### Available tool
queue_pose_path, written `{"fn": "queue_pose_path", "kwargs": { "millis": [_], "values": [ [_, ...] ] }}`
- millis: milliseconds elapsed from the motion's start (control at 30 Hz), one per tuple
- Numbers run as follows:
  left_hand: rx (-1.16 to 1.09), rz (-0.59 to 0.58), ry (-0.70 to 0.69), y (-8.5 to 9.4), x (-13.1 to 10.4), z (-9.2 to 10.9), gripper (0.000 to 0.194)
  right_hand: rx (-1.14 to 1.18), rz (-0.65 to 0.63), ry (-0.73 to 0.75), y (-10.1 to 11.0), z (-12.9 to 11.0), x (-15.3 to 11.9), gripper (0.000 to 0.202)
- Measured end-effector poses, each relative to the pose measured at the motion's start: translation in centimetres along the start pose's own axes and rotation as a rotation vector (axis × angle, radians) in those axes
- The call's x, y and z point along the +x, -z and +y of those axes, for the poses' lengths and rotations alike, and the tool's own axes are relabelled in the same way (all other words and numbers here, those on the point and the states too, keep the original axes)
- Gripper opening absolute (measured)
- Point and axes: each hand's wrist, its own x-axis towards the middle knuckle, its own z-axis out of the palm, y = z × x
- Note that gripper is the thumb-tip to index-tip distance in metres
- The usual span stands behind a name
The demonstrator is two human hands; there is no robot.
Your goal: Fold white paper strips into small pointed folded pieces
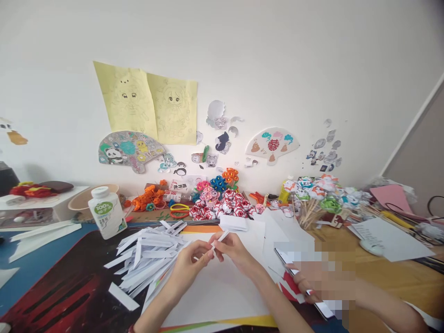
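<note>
Over the white sheets of paper [215,293], my left hand [194,261] and my right hand [234,252] meet at the fingertips. Between them they pinch a narrow white paper strip [224,236], tilted with its far end up to the right. Fingers hide part of the strip. Just left of my left hand, many loose white paper strips [149,256] lie in a heap. One more strip [123,296] lies apart, nearer to me. A small folded white paper [233,224] sits beyond my hands.
Right of me, another person's hand [305,283] is by a phone [324,311], partly pixelated. A white bottle [107,212] stands at left. Along the wall are red-and-white paper flowers [236,203], orange flowers [149,198] and flowers on sticks [314,203].
</note>
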Motion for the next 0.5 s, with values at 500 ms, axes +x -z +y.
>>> {"fn": "queue_pose_path", "kwargs": {
  "millis": [500],
  "values": [
    [-0.254, -0.144, 0.144, 0.5, -0.5, 1.1, 0.044, 0.108, -0.223, 0.035, -1.1, 2.4, 2.4, 0.039]
  ]
}}
